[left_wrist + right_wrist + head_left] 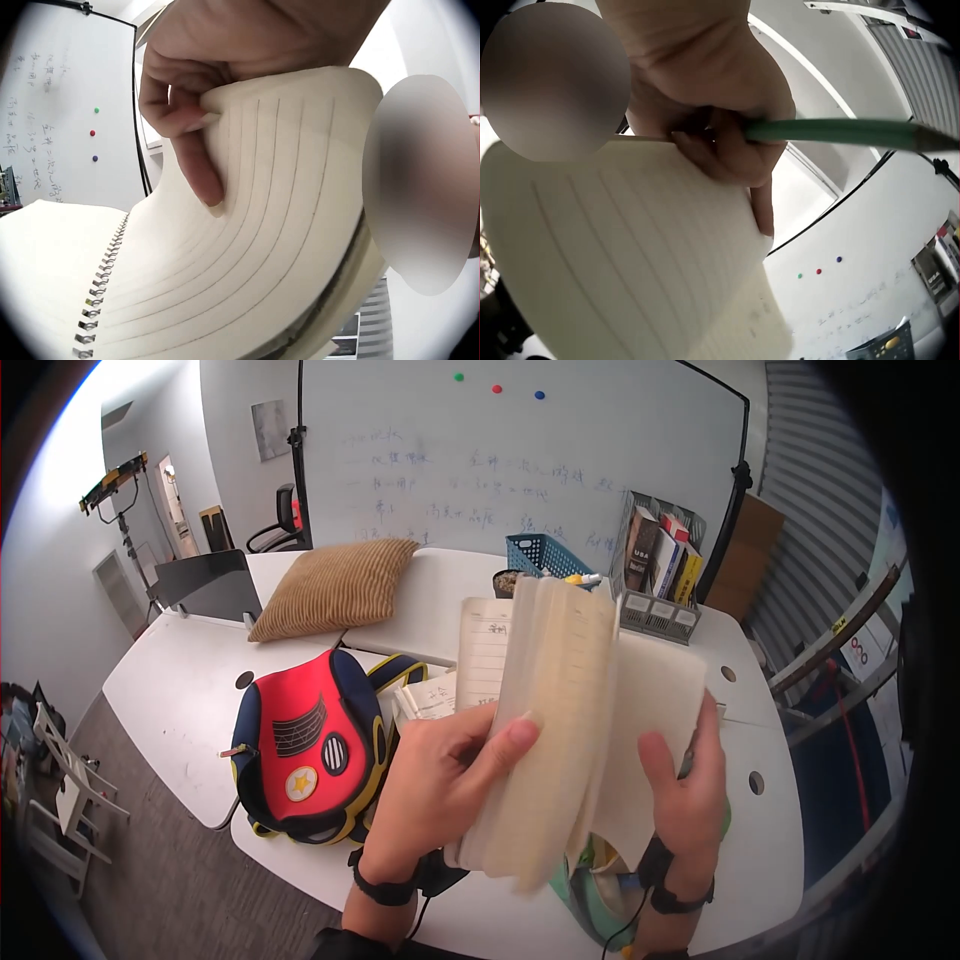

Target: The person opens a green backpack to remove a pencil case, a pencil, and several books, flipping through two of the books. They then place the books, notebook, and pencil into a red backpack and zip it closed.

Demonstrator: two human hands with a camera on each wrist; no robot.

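Observation:
A spiral-bound notebook [560,700] with lined cream pages is held up in front of me, its pages bent and fanned. My left hand [435,780] grips it at the left, thumb across the pages; the left wrist view shows the fingers on the lined paper [277,180]. On the other side, my right hand [695,790] holds the right-hand leaves by their edge. A green pencil [840,131] is tucked in that hand's curled fingers, its tip pointing away from the page. Below the notebook lies a teal pouch [590,905], partly hidden.
A red and navy backpack [300,735] lies at left on the white table [170,695]. Handwritten papers [432,696] are beside it. Further back are a tan corduroy cushion [335,588], a blue basket [545,552] and a grey book rack [655,615]. A whiteboard [600,430] stands behind.

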